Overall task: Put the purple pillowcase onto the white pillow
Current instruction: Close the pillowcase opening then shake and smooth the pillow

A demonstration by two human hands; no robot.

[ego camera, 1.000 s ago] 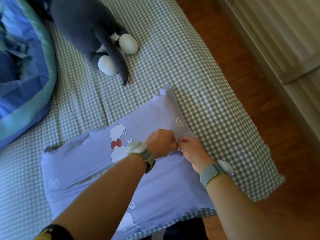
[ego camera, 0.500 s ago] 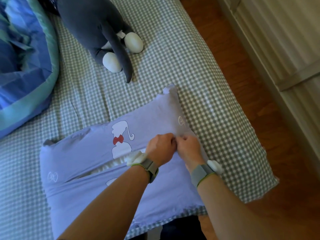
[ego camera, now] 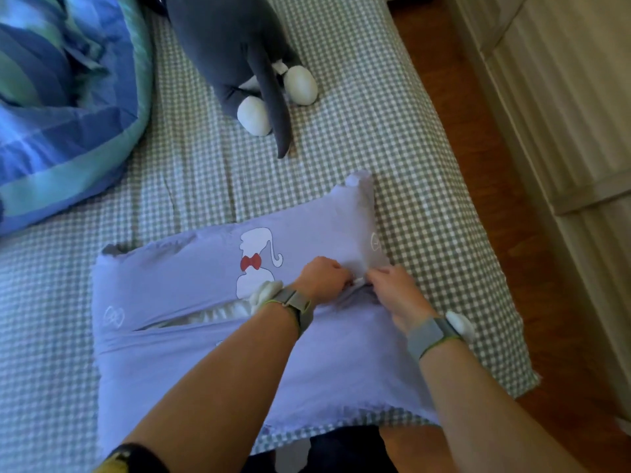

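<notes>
Since the earlier frames we see our hands shifted slightly along the opening seam, where more white pillow [ego camera: 218,315] shows through the gap. Our left hand [ego camera: 322,279] and right hand [ego camera: 392,288] are together, each pinching the purple pillowcase [ego camera: 191,278] at its seam. The cased pillow lies on the checked bed [ego camera: 409,158]; farther off are a grey plush toy [ego camera: 239,52] and a blue quilt [ego camera: 61,97].

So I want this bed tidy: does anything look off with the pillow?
Yes: the purple pillowcase gapes along its opening left of the left hand, baring the white pillow. Both hands, with the right hand, pinch the opening's edges.
</notes>
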